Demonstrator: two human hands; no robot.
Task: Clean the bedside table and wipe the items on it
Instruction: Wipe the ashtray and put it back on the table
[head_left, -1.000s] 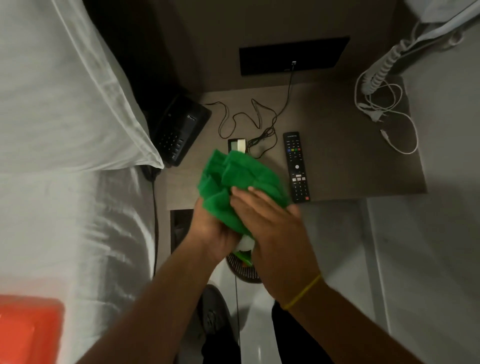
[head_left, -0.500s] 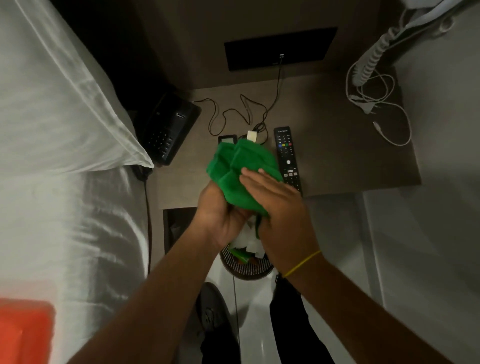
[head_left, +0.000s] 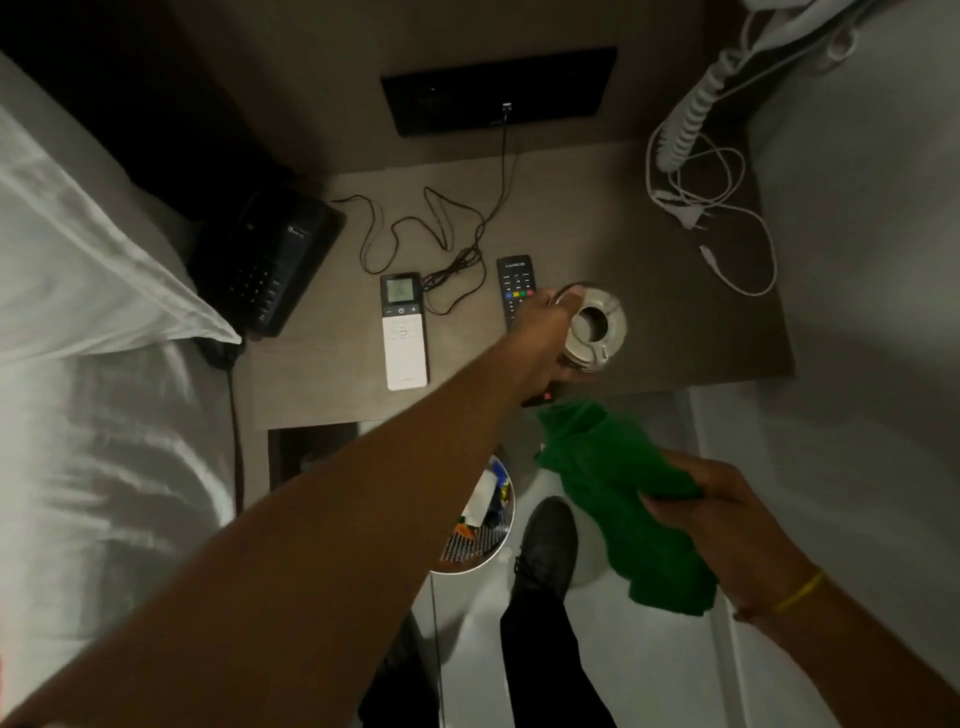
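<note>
The brown bedside table (head_left: 675, 332) carries a white remote with a small screen (head_left: 405, 332), a black TV remote (head_left: 514, 278) and a black desk phone (head_left: 270, 254). My left hand (head_left: 545, 332) reaches over the TV remote and grips a round clear glass item (head_left: 595, 327) that sits at the table's front middle. It hides the remote's lower half. My right hand (head_left: 727, 519) is lower right, off the table, clutching a bunched green cloth (head_left: 618, 483) that hangs from it.
A thin black cable (head_left: 441, 228) runs from the wall panel (head_left: 493, 88) across the table. White cords and a coiled lead (head_left: 696, 171) lie at the back right. A mesh wastebasket (head_left: 478, 525) stands below the table edge. The bed with a white pillow (head_left: 78, 249) fills the left.
Both hands were together rubbing the green cloth over something. Now my left hand has stretched to the table with the glass item, and my right hand has drawn back right with the cloth.
</note>
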